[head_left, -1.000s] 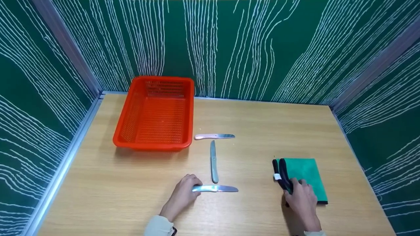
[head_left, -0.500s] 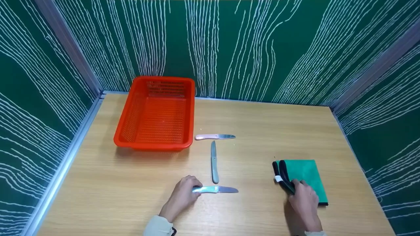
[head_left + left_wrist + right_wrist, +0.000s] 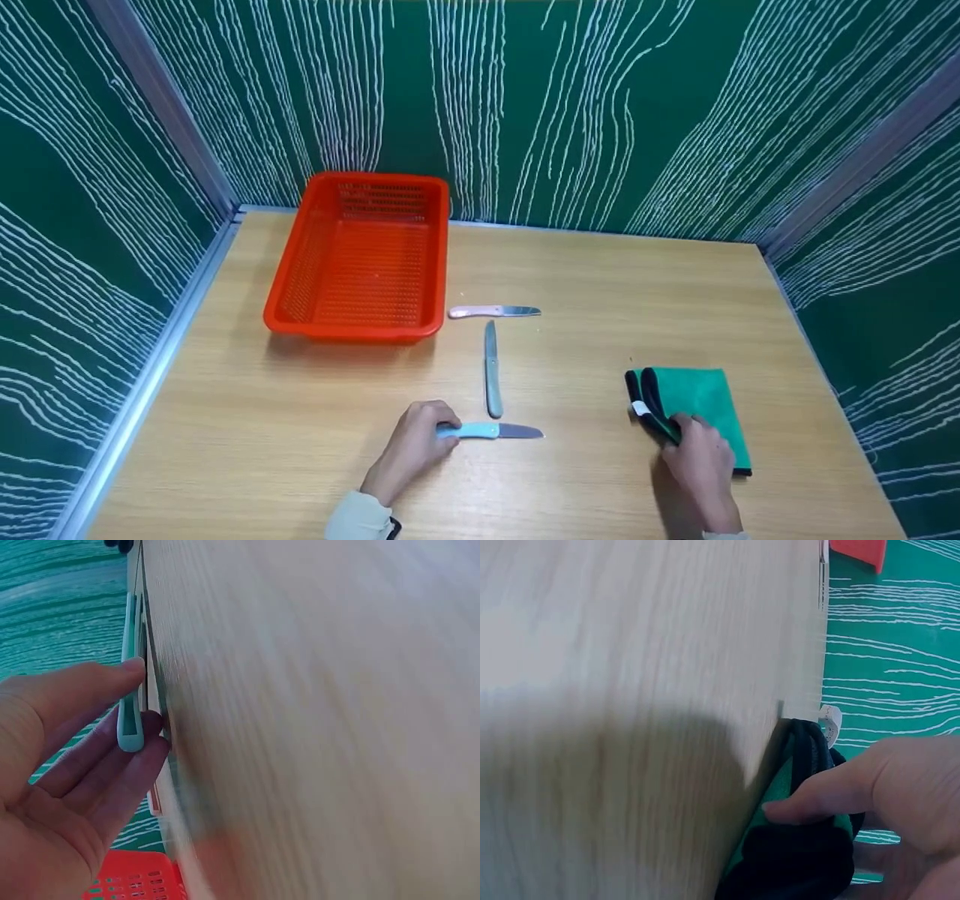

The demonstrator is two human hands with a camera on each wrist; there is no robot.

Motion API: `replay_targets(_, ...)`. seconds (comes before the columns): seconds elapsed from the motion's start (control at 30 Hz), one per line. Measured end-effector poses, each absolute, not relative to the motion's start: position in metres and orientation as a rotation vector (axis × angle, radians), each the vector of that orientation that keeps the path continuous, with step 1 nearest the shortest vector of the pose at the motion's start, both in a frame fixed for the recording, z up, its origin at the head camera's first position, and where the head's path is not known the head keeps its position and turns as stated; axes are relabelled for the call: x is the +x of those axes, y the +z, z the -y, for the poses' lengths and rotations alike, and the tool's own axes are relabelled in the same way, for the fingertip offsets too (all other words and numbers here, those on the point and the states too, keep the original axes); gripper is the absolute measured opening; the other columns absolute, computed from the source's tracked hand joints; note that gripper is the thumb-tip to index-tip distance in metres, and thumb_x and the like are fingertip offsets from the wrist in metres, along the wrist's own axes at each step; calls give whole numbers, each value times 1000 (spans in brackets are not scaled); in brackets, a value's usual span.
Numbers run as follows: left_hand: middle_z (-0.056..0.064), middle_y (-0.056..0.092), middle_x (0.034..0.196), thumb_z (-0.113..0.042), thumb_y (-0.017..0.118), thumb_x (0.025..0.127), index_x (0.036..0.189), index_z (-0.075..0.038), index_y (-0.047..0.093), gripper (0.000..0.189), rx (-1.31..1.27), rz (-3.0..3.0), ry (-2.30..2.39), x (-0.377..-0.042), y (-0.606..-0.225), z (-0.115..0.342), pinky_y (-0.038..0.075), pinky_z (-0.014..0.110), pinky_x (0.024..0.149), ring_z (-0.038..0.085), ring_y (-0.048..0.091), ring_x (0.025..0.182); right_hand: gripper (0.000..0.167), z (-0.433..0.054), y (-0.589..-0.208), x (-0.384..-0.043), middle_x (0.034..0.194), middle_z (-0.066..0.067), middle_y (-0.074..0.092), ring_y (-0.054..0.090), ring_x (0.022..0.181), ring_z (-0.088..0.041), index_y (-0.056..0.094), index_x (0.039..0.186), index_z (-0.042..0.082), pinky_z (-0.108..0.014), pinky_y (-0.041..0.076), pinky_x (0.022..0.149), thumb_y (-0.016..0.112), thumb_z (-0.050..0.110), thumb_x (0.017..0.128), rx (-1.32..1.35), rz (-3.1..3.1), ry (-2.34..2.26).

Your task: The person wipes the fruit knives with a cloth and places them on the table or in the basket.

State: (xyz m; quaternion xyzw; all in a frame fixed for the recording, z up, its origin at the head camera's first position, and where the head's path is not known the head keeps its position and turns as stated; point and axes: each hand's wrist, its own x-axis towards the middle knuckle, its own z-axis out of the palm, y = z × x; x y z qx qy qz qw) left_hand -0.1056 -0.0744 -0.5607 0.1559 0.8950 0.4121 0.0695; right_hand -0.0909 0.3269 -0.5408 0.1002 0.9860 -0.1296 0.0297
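the left hand [image 3: 415,442] pinches the handle of a light blue knife [image 3: 491,430], and its blade points right. the right hand [image 3: 701,459] grips the near left part of a folded green cloth [image 3: 697,390] with black edges, on the right side of the surface [image 3: 585,300]. just past the blue knife, a gray-green knife [image 3: 492,371] points away. past its tip, a pink-handled knife [image 3: 495,311] lies sideways, beside a red basket [image 3: 352,330] with little holes.

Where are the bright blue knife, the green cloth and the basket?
Bright blue knife [image 3: 478,430]: head view, on its handle.
Green cloth [image 3: 697,391]: head view, on its green top.
Basket [image 3: 354,330]: head view, on its near rim.
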Motion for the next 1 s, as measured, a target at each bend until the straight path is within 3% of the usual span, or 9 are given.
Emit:
replay_targets(0.3,-7,65,80,-2,76,75,82,-9,75,10,543,-2651,1433,-102,-566,76,54,23,72,8,60,77,41,-327,-539,-86,107,-31,59,58,88,-46,60,112,-11,-59,48,69,62,-2,72,325,-3069,-481)
replay_targets(0.57,-2,71,92,-4,77,76,87,-9,77,12,407,-2574,1554,-102,-563,74,56,23,75,12,65,87,42,-327,-533,-87,104,-30,60,56,77,-35,60,115,-11,-53,48,66,63,-2,74,417,-2992,-523)
replay_targets(1.0,-4,72,95,-8,79,75,90,-11,77,16,309,-2481,1753,-102,-560,77,56,20,74,14,67,92,49,-327,-521,-82,116,-34,54,54,97,-42,52,126,-11,-57,47,82,63,4,81,613,-2926,-709)
